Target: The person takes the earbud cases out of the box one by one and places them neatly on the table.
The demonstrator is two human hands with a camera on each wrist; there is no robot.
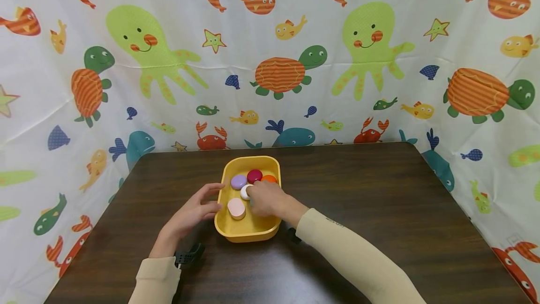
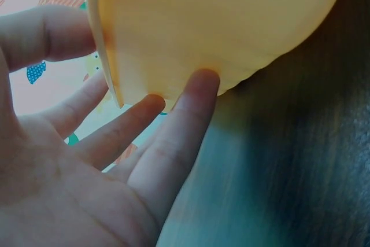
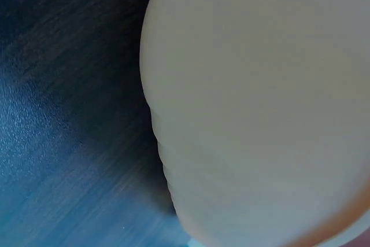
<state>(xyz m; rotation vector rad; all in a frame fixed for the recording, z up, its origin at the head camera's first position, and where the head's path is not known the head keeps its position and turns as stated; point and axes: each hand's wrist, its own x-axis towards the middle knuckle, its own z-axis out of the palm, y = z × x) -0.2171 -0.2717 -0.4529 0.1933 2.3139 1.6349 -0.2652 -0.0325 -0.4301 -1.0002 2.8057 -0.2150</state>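
Clock: head view, 12 = far side.
Tray: yellow tray (image 1: 246,238) stands on the table (image 1: 358,201), approx. at 3 o'clock from L hand (image 1: 190,212); R hand (image 1: 267,199) is inside its 3 o'clock part.
L hand: fingers are spread and almost straight, touching the tray's wall and rim at 9 o'clock; L wrist view shows this contact also.
R hand: bent down into the tray; I cannot tell if it grips sth.
White pc: white pc (image 1: 244,193) is at approx. 10 o'clock from R hand, just beside its fingers, partly covered by them.
Other pcs: pink pc (image 1: 236,209) betw. both hands, at 8–9 o'clock from R hand; lilac pc (image 1: 238,182) at 10; dark red pc (image 1: 254,176) at 11; orange pc (image 1: 269,178) at 12, its near side hidden by R hand.
Hard to see: R fingertips are hidden; a bit of teal (image 1: 252,202) under them is too small to name.
R wrist view: mostly a pale curved surface (image 3: 254,96), uncertain what; cut off by the frame.
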